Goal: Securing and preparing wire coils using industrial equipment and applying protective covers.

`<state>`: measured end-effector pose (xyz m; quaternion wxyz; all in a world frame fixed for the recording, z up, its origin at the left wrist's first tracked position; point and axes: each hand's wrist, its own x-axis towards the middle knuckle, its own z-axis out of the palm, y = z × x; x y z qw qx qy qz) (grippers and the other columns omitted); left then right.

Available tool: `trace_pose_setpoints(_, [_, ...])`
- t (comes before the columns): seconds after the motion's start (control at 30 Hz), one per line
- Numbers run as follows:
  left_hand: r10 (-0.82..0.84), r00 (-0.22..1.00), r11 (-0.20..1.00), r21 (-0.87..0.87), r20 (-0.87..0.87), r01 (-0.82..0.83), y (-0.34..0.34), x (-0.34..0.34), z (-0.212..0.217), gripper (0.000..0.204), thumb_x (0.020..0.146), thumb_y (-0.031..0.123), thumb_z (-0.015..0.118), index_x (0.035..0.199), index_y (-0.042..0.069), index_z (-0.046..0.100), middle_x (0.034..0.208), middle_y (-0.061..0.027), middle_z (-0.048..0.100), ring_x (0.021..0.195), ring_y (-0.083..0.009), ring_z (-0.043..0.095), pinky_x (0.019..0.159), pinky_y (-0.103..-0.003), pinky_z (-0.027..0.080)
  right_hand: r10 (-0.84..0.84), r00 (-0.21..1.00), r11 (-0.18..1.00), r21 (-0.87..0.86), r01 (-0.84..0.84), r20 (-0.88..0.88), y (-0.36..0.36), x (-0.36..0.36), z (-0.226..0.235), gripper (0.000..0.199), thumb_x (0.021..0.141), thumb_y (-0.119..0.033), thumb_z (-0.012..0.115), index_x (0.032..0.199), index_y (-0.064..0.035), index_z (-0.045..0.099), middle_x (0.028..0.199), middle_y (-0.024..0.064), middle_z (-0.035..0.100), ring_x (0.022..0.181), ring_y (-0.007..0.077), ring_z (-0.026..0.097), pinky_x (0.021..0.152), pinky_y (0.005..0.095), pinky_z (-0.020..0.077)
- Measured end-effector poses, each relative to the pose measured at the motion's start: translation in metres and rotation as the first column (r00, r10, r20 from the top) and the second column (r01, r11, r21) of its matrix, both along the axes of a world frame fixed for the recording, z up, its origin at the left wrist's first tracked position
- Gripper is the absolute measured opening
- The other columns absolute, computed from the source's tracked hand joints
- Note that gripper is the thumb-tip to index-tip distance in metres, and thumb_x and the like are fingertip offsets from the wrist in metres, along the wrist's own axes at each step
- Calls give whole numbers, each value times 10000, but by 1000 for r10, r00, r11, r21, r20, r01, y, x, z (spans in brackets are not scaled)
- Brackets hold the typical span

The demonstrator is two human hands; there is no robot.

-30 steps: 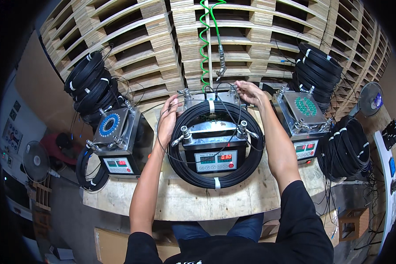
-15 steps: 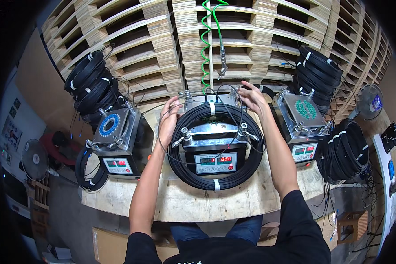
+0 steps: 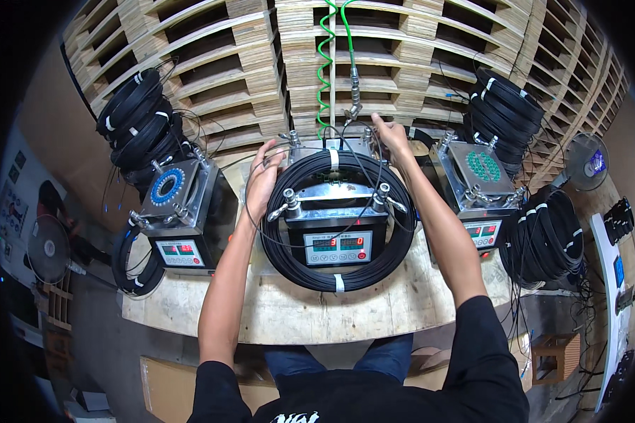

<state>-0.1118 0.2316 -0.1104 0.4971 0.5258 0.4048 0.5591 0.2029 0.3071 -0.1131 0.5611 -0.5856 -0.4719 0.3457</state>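
Note:
A metal-topped machine (image 3: 340,216) with a lit front panel (image 3: 339,249) stands before me. A large coil of black cable (image 3: 335,282), tied with white bands, encircles its front part and leans upright against it. My left hand (image 3: 262,180) is beside the machine's back left corner, fingers bent but apart, with a loose cable strand running past it. My right hand (image 3: 395,139) is at the back right clamp post (image 3: 368,135), thumb side raised; its lower fingers are partly hidden. Neither hand visibly holds anything. Clamps with lever handles (image 3: 395,204) sit at the front corners.
Similar machines stand to the left (image 3: 180,211), with a blue ring of pieces, and right (image 3: 481,183), with green pieces. Cable coils are piled at left (image 3: 137,127) and right (image 3: 504,116). A green air hose (image 3: 347,32) hangs before stacked wooden pallets (image 3: 240,60).
My right hand has shifted in toward the back right clamp post, its spread fingers drawing together. The left hand stays by the back left corner. The panel's red readout differs. The whole view has shifted slightly.

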Motion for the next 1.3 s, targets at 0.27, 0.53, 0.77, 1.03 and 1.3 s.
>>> trace_pose_setpoints(0.27, [-29, 1000, 999, -19, 0, 29, 6, 12, -11, 430, 1006, 213, 588, 1422, 143, 507, 1133, -62, 656, 833, -87, 570, 743, -225, 489, 189, 693, 975, 52, -214, -695, 23, 43, -35, 128, 936, -4, 647, 1052, 9, 597, 855, 95, 652, 703, 176, 644, 649, 277, 567])
trace_pose_setpoints(0.53, [-61, 998, 998, -4, 13, 61, 3, 16, -6, 477, 992, 197, 611, 1446, 134, 478, 1124, -54, 631, 850, -83, 575, 761, -228, 498, 134, 884, 986, -26, -162, -449, 12, 25, -20, 184, 932, -101, 702, 1029, -23, 566, 802, 45, 625, 611, 102, 542, 509, 231, 435])
trace_pose_setpoints(0.77, [-50, 999, 999, 8, 16, 50, 5, 20, -11, 474, 970, 136, 616, 1428, 127, 492, 1103, -56, 677, 890, -79, 586, 800, -232, 485, 222, 751, 971, 73, -227, -622, -3, 49, -31, 272, 974, -14, 577, 1242, 30, 562, 978, 105, 657, 769, 164, 641, 689, 254, 568])
trace_pose_setpoints(1.03, [-95, 995, 995, 46, 34, 94, 12, 25, -9, 528, 972, 142, 623, 1461, 111, 427, 1052, -52, 655, 866, -103, 619, 785, -246, 519, 202, 976, 977, 55, -207, 80, 12, 43, -36, 473, 1028, -453, 536, 1141, -13, 668, 892, -10, 611, 765, 74, 551, 676, 202, 423])
trace_pose_setpoints(1.3, [-84, 992, 995, -45, 94, 88, 10, 21, -9, 558, 968, 145, 625, 1473, 119, 392, 1187, -101, 617, 863, -153, 652, 731, -269, 542, 389, 919, 910, -134, -393, -60, 14, 24, -9, 731, 971, -700, 406, 1126, -59, 720, 983, 101, 691, 868, 206, 587, 745, 359, 479])
